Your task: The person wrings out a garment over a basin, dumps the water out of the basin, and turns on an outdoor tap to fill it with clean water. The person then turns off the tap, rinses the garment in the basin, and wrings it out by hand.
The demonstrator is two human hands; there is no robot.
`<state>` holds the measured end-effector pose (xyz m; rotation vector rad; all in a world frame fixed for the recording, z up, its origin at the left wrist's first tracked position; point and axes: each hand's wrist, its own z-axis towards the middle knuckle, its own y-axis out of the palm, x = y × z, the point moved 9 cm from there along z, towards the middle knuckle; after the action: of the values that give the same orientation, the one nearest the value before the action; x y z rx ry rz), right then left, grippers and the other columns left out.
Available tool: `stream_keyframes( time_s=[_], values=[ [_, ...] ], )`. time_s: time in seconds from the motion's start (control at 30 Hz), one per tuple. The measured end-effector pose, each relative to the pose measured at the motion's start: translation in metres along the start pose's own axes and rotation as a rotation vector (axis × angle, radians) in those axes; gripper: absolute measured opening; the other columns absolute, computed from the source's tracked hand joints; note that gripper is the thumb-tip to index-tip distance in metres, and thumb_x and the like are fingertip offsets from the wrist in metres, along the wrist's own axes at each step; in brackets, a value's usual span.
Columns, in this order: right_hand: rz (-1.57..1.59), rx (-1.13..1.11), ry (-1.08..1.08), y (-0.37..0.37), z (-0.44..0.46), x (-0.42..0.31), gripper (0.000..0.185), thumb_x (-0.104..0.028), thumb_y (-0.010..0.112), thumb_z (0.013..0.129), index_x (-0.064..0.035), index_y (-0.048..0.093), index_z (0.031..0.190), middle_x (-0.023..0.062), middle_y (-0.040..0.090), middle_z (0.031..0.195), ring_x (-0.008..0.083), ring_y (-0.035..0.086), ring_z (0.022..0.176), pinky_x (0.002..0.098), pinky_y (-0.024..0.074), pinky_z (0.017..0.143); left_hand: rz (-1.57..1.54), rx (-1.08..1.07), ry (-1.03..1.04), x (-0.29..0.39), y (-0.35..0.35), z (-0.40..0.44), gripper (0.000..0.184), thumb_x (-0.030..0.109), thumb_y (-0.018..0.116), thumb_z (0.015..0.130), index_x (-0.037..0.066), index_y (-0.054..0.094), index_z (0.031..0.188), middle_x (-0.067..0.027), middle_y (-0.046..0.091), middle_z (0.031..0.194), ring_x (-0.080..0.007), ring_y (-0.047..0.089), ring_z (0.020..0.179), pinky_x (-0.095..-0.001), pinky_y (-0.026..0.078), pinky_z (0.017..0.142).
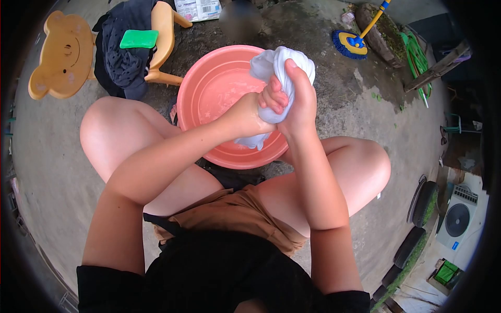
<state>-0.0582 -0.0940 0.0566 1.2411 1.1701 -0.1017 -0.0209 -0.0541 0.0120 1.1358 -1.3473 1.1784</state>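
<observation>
A wet-looking, pale white cloth (284, 70) is bunched and twisted between my hands, above a pink plastic basin (194, 68) of water. My left hand (255, 112) is closed around the lower part of the cloth, fingers curled over it. On the other side, my right hand (300, 101) grips the upper part, its thumb pointing up along the fabric. One end of the cloth hangs below my hands, inside the basin. The right fingers are mostly hidden behind the cloth.
At the left stands a yellow bear-faced chair (65, 57) with dark clothes (117, 68) and a green soap bar (139, 39) on it. A printed packet (199, 9) lies behind. Far right are a blue-and-yellow mop (352, 44), a green hose (417, 62) and tyres (425, 203).
</observation>
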Motion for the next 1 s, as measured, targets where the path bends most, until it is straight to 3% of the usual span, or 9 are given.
stream_keyframes(
  time_s=[0.17,0.27,0.37,0.4,0.53,0.63,0.77,0.87,1.0],
  values=[
    [0.009,0.035,-0.004,0.001,0.002,-0.007,0.027,-0.029,0.053,0.089,-0.0022,0.052,0.083,0.0050,0.050,0.060,0.0110,0.043,0.045,0.0274,0.0395,0.047,0.040,0.047,-0.006,0.015,-0.005,-0.001,0.031,0.009,0.070,0.064,0.003,0.054,0.090,-0.0047,0.057,0.081,-0.0150,0.058,0.078,-0.0297,0.047,0.072],
    [-0.037,-0.013,-0.048,0.003,0.005,-0.012,0.029,-0.029,0.054,0.089,0.0007,0.054,0.093,0.0067,0.057,0.073,0.0138,0.055,0.063,0.0285,0.0457,0.062,0.007,0.154,-0.044,-0.002,-0.017,0.003,0.025,0.014,0.064,0.069,0.000,0.059,0.090,-0.0079,0.062,0.076,-0.0171,0.063,0.071,-0.0299,0.048,0.063],
    [-0.437,0.051,-0.159,-0.007,0.003,-0.018,0.037,-0.029,0.057,0.088,0.0043,0.054,0.105,0.0081,0.061,0.090,0.0160,0.058,0.088,0.0298,0.0447,0.081,-0.112,0.101,-0.151,0.019,-0.030,0.001,0.025,0.014,0.063,0.069,-0.003,0.059,0.087,-0.0081,0.061,0.075,-0.0145,0.062,0.071,-0.0290,0.047,0.062],
    [-0.599,-0.022,-0.071,-0.007,-0.001,-0.013,0.046,-0.029,0.063,0.085,0.0048,0.051,0.114,0.0097,0.057,0.108,0.0158,0.054,0.101,0.0298,0.0405,0.090,-0.141,0.118,-0.101,0.021,-0.036,0.004,0.023,0.014,0.061,0.071,-0.003,0.060,0.086,-0.0072,0.061,0.075,-0.0133,0.061,0.069,-0.0276,0.046,0.060],
    [-0.768,-0.259,0.076,0.002,-0.011,0.026,0.058,-0.025,0.074,0.075,0.0013,0.047,0.119,0.0093,0.051,0.117,0.0164,0.049,0.108,0.0314,0.0407,0.091,-0.536,0.040,-0.122,0.026,-0.040,0.007,0.015,0.008,0.054,0.076,0.002,0.057,0.090,-0.0041,0.056,0.071,-0.0119,0.056,0.067,-0.0274,0.045,0.060],
    [-0.655,-0.260,0.030,0.009,-0.011,0.036,0.056,-0.023,0.076,0.073,0.0006,0.049,0.116,0.0076,0.057,0.106,0.0151,0.055,0.100,0.0298,0.0451,0.083,-0.378,0.094,-0.056,0.041,-0.049,0.006,0.014,0.012,0.059,0.079,0.003,0.057,0.089,-0.0034,0.056,0.073,-0.0113,0.056,0.067,-0.0269,0.045,0.060],
    [-0.678,-0.293,0.160,0.007,-0.006,0.052,0.043,-0.019,0.074,0.073,0.0000,0.055,0.106,0.0038,0.062,0.081,0.0102,0.060,0.074,0.0252,0.0483,0.062,0.064,0.235,0.239,0.074,-0.064,0.001,0.022,0.015,0.065,0.079,0.003,0.056,0.094,-0.0025,0.057,0.077,-0.0086,0.054,0.069,-0.0264,0.045,0.061],
    [-0.883,-0.352,0.233,0.020,-0.008,0.051,0.036,-0.016,0.070,0.074,-0.0001,0.056,0.104,0.0050,0.063,0.083,0.0107,0.060,0.075,0.0254,0.0484,0.062,0.131,0.142,0.256,0.077,-0.063,0.002,0.028,0.023,0.066,0.082,0.002,0.056,0.096,-0.0020,0.057,0.081,-0.0078,0.053,0.072,-0.0259,0.045,0.064],
    [-0.809,-0.154,0.073,0.003,0.000,0.036,0.032,-0.014,0.063,0.074,0.0002,0.057,0.102,0.0066,0.063,0.085,0.0138,0.061,0.075,0.0270,0.0488,0.063,0.001,-0.033,-0.020,0.054,-0.065,0.010,0.046,0.035,0.065,0.083,0.001,0.053,0.110,-0.0056,0.058,0.096,-0.0095,0.054,0.088,-0.0257,0.045,0.077]
  ],
)
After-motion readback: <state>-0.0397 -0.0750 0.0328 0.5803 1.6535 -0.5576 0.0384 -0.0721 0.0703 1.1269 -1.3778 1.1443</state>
